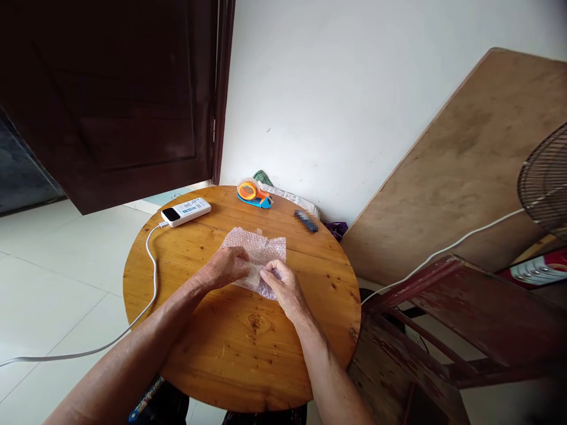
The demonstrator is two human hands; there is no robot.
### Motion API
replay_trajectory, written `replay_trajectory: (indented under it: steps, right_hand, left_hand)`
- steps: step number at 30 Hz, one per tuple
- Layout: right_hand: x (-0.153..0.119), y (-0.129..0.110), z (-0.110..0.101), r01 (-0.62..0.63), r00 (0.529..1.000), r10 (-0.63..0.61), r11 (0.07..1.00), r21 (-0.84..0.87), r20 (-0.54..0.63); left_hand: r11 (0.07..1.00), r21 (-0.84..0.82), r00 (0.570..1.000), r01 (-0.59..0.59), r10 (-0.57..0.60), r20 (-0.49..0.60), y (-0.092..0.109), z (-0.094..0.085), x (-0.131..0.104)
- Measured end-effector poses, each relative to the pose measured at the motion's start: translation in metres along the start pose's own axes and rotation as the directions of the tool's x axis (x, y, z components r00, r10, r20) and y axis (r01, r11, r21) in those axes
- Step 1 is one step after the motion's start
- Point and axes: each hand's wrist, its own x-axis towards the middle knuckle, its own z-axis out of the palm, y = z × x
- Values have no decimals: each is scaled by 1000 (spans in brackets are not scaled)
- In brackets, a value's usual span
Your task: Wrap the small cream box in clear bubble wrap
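A sheet of clear, pinkish bubble wrap point(261, 245) lies in the middle of the round wooden table point(248, 360), its front part folded over. My left hand point(228, 264) is at its left side, fingers curled and closed on the wrap. On the right, my right hand point(283, 286) pinches the front edge between thumb and fingers. A smoother pale strip shows between the two hands; I cannot tell what it is. Whether anything is inside the wrap cannot be seen.
Toward the table's back stand an orange and blue tape dispenser point(254, 193) and a dark blurred object point(306, 221). A white device point(186, 211) at left has a white cable point(153, 260) running off the table. A wooden chair point(447, 319) and a fan point(547, 177) are at right.
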Motion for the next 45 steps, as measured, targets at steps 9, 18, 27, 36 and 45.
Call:
replay_trajectory:
  steps: [9,18,27,36,45]
  right_hand:
    - [-5,-5,-11,38,987,-21,993,-108,161]
    - [-8,-12,-15,52,977,-33,995,-84,209]
    - [-2,-1,-21,19,998,-13,996,-90,65]
    - [-28,-61,-15,422,902,-311,784,-456,301]
    - [-34,-51,-13,411,912,-221,469,-782,346]
  left_hand:
    - [998,-35,998,-48,49,30,3,0,-29]
    - [994,-113,998,1,-8,-64,3,9,-38]
    - [995,-100,1000,11,-9,13,3,5,-30]
    - [998,56,999,12,-14,44,12,0,-28]
    - [996,86,999,-11,8,38,11,-1,-27]
